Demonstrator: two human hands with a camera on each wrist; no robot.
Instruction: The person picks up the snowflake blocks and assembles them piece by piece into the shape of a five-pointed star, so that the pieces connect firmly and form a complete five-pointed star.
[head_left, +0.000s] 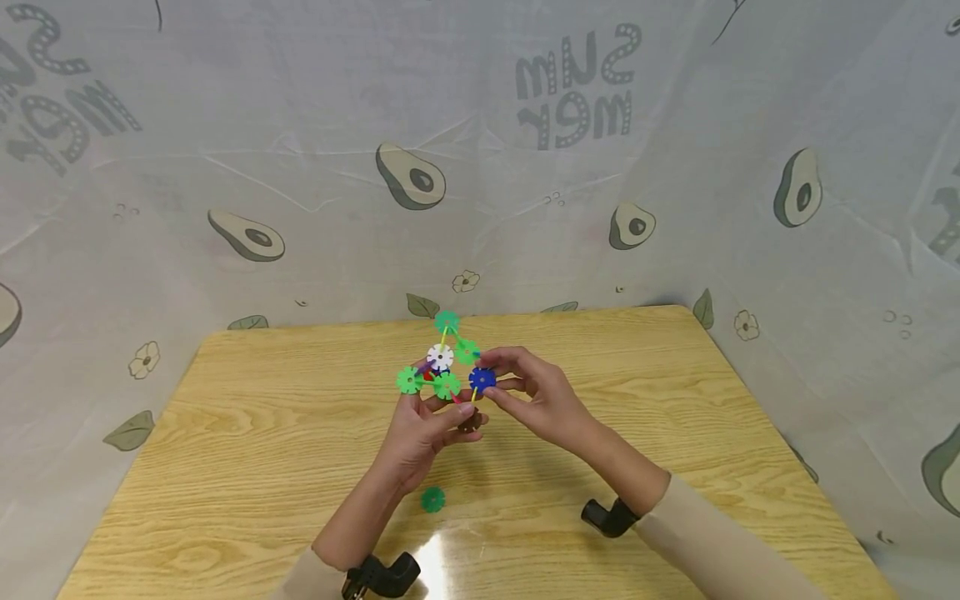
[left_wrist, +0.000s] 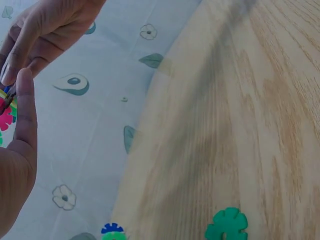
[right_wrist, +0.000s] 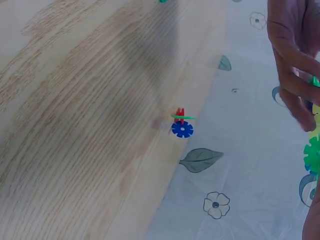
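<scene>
Both hands hold up one built piece of slotted plastic snowflake discs over the table. Under it, my left hand [head_left: 416, 442] grips the brown disc [head_left: 471, 422] between thumb and fingers. My right hand [head_left: 542, 400] pinches the blue disc [head_left: 482, 380] at the piece's right side. A yellow disc seen edge-on [head_left: 475, 395] stands between blue and brown. Further up are a white disc [head_left: 440, 357] and several green discs [head_left: 447, 385], with a teal one [head_left: 447, 322] at the top. The left fingers are partly hidden behind the discs.
A loose teal disc [head_left: 432, 499] lies on the wooden table [head_left: 262, 467] near the left forearm. In the right wrist view a small cluster with a blue disc [right_wrist: 182, 129] and red and green parts sits near the table edge. A patterned sheet [head_left: 337, 275] surrounds the table.
</scene>
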